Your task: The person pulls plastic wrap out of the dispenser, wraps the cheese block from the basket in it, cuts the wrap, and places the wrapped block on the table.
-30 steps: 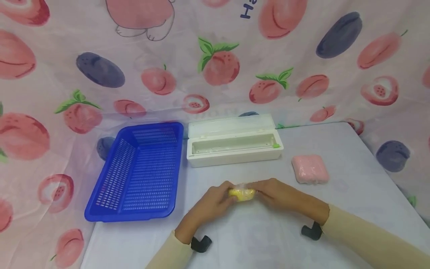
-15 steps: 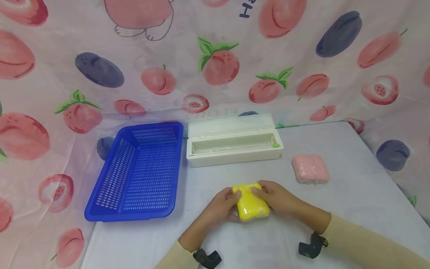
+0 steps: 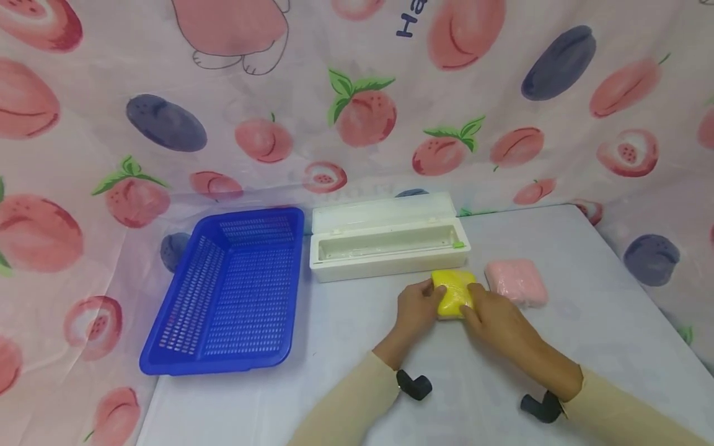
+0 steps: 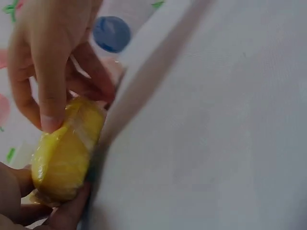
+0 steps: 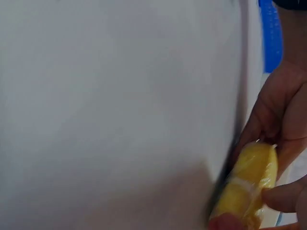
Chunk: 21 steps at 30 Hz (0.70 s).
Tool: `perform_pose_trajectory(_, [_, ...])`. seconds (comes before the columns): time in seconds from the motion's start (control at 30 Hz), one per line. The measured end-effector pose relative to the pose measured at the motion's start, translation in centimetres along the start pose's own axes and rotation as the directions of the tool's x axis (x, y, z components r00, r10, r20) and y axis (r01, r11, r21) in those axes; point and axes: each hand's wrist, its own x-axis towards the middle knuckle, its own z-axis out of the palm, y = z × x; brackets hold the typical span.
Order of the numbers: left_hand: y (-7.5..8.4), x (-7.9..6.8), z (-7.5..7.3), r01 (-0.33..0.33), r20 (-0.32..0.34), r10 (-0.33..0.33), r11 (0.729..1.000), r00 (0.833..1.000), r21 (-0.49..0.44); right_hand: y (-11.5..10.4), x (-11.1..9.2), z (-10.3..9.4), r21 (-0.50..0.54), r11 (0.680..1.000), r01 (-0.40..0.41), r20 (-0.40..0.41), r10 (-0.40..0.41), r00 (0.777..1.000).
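Note:
A yellow block (image 3: 453,293) wrapped in shiny clear film is held between both hands, in front of the white box and just left of the pink one. My left hand (image 3: 415,306) grips its left side, thumb on the top face. On its right side, my right hand (image 3: 499,316) pinches it with thumb and fingers. The left wrist view shows the block (image 4: 69,148) from its edge, film gathered at its end, close over the white cloth. A similar pink wrapped block (image 3: 519,282) lies just behind the right hand.
Behind the hands stands a long white cling-film dispenser (image 3: 390,269), its lid raised and a green slider (image 3: 458,244) at the right end. A blue perforated basket (image 3: 217,365) sits at the left. A fruit-print curtain (image 3: 357,56) hangs behind the white-covered table (image 3: 357,365).
The yellow block was first held edge-on, then tipped so its broad face showed. Both hands have since carried it to the right and away from me, beside the pink block.

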Motion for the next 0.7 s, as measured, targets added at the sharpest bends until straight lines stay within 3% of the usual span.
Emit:
perform_pose_trajectory(0.17, [0.4, 0.3, 1.1, -0.176, -0.102, 0.196, 0.967, 0.975, 0.182, 0.6, -0.1, 0.0, -0.124, 0.991, 0.056, -0.060, -0.064, 0.996])
perform_pose_trajectory(0.27, [0.7, 0.2, 1.1, -0.220, -0.111, 0.260, 0.932, 0.959, 0.287, 0.7, 0.1, -0.2, -0.139, 0.989, 0.056, -0.069, -0.066, 0.995])
perform_pose_trajectory(0.4, [0.9, 0.1, 0.6, -0.196, -0.082, 0.240, 0.914, 0.967, 0.355, 0.6, 0.6, -0.4, -0.127, 0.990, 0.054, -0.041, -0.060, 0.997])
perform_pose_trajectory(0.53, [0.7, 0.0, -0.4, -0.151, -0.025, 0.167, 0.942, 0.986, 0.301, 0.8, 1.1, -1.2, -0.083, 0.996, 0.028, 0.025, -0.026, 0.999])
perform_pose_trajectory(0.63, [0.7, -0.9, -2.4, -0.124, 0.011, 0.125, 0.954, 0.992, 0.271, 0.8, 1.3, -2.5, -0.056, 0.998, -0.022, 0.067, 0.026, 0.997])
perform_pose_trajectory(0.7, [1.2, -2.2, -4.5, -0.127, 0.022, 0.126, 0.945, 0.992, 0.301, 0.8, 1.2, -3.8, -0.055, 0.997, -0.047, 0.058, 0.050, 0.997])
